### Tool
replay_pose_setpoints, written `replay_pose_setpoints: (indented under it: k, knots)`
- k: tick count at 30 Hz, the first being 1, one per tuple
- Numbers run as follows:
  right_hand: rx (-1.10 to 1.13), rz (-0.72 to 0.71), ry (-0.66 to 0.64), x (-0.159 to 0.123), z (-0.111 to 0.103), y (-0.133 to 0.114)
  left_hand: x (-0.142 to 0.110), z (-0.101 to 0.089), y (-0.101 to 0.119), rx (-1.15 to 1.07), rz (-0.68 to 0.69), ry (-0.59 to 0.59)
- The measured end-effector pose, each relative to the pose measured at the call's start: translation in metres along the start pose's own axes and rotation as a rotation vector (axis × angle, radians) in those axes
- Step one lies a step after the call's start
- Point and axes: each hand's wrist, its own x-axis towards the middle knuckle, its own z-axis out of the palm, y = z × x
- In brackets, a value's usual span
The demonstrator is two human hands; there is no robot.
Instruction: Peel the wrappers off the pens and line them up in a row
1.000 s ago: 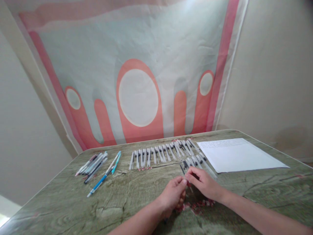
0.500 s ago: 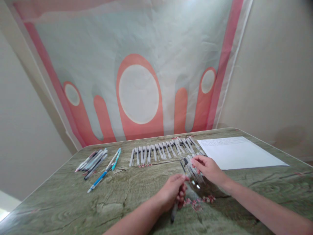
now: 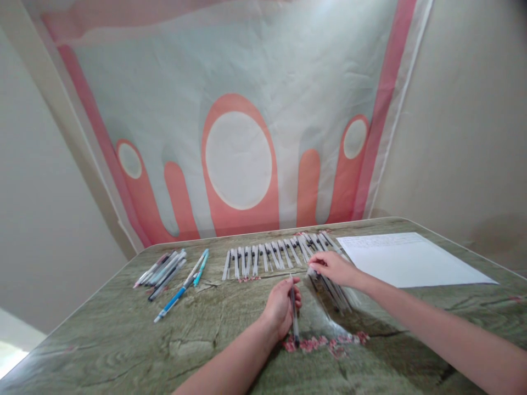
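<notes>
My left hand [image 3: 281,307] is closed around a slim pen [image 3: 295,318] with a clear barrel, its dark end pointing down towards the table. To its right, my right hand [image 3: 335,267] has thumb and fingers pinched together over a group of pens [image 3: 335,293]. A small pale piece shows under those fingertips, too small to name. Shiny clear plastic film [image 3: 340,329] lies around the near end of this group. Beyond both hands, a long row of clear pens with black parts [image 3: 267,255] is laid out side by side.
A wood-patterned table [image 3: 197,351] carries everything. At the left are a bundle of pens [image 3: 162,271], a blue pen [image 3: 177,299] and a turquoise pen [image 3: 201,267]. A sheet of white paper [image 3: 415,260] with writing along its top lies at the right.
My left hand has moved up and turned, so the pen in it now shows lengthwise. My right hand has shifted slightly left over the group of pens. The view has moved slightly.
</notes>
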Motion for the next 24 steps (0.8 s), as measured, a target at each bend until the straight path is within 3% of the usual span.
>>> replay_pose_setpoints:
  k: [5, 8, 17, 24]
  knots:
    - [-0.181, -0.024, -0.12, 0.032, 0.013, -0.002, 0.002, -0.003, -0.003, 0.03, 0.009, -0.049]
    - [-0.226, -0.006, -0.123, 0.04, 0.019, -0.001, 0.003, -0.003, -0.003, 0.04, 0.013, -0.066]
    - [-0.347, 0.011, -0.053, 0.032, 0.014, -0.006, 0.004, -0.004, -0.004, 0.044, 0.024, -0.081]
    - [-0.276, -0.169, -0.097, 0.024, 0.006, -0.003, 0.004, -0.004, -0.004, 0.052, 0.028, -0.086]
